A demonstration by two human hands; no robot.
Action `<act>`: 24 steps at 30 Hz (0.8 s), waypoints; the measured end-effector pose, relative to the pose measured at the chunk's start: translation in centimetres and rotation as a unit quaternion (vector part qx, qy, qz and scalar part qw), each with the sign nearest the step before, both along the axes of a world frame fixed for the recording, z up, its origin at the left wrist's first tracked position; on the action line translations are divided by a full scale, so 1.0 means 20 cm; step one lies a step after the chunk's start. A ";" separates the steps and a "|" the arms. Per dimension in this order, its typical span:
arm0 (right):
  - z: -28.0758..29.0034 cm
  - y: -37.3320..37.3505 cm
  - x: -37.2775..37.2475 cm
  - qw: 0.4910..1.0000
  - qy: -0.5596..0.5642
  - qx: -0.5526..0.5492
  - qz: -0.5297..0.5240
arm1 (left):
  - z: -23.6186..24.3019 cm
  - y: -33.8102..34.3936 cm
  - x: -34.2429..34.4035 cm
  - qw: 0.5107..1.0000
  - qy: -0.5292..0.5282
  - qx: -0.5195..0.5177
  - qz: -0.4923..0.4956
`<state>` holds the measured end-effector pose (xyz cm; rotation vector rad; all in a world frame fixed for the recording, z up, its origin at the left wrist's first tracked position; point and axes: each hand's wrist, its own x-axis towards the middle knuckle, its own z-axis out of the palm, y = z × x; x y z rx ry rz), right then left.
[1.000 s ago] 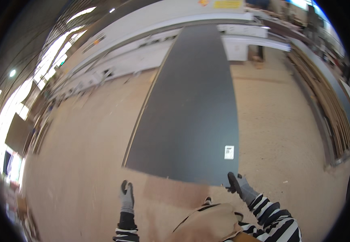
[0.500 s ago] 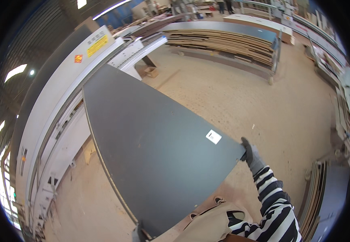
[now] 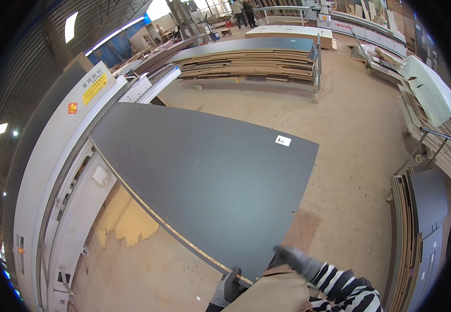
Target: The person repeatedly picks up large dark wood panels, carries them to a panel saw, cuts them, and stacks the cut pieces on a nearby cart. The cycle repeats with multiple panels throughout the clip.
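Far left: a roof of corrugated sheet sloped over the hall. Left: a long pale machine (image 3: 54,156) stood along the side, with a yellow label (image 3: 95,89) and a small red-orange sticker (image 3: 72,108) on its cover. On the floor below it, a tan patch (image 3: 126,216) with a ragged edge was visible.

Centre: a large dark grey board (image 3: 199,177) lay face up, its far left end meeting the machine and its near end reaching the person. The left edge of the board showed a pale core; a white label (image 3: 283,140) sat close to the far right corner.

Near centre: the left hand (image 3: 229,285), in a grey glove with dark fingers, was at the near left corner, fingers closed over the edge, gripping the board. A tan apron (image 3: 275,294) covered the person's front. The right hand (image 3: 290,258), gloved and below a black-and-white striped sleeve (image 3: 342,286), was at the near edge; blurred, so contact and finger state could not be told.

Far centre: a wheeled cart (image 3: 319,67) held a stack of brown-edged boards (image 3: 251,65) under a dark top sheet. Two people (image 3: 237,13) stood beyond.

Right: a pale sheet (image 3: 436,93) lay over another pile of boards. Near right: a wheeled stack (image 3: 430,203) held upright-looking layers, brown-edged with a grey face; exact tilt unclear.
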<state>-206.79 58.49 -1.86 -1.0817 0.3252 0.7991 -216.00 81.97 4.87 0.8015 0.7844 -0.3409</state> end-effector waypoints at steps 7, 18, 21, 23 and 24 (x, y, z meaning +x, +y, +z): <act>0.14 -0.04 0.03 0.827 -0.428 -0.273 0.239 | 0.00 -0.12 0.35 0.985 -0.014 -0.058 -0.162; 0.21 -0.10 0.46 0.970 -0.052 -0.110 -0.212 | -0.14 0.00 1.02 0.988 -0.027 -0.087 -0.121; 0.15 -0.15 0.56 0.939 -0.061 -0.251 -0.228 | -0.16 0.34 1.42 0.984 -0.162 -0.058 -0.050; 0.15 -0.15 0.61 0.924 -0.021 -0.261 -0.280 | -0.15 0.69 1.68 0.969 -0.212 -0.123 -0.028; 0.17 -0.15 0.65 0.919 -0.016 -0.331 -0.212 | -0.14 0.83 1.83 0.972 -0.212 -0.102 0.012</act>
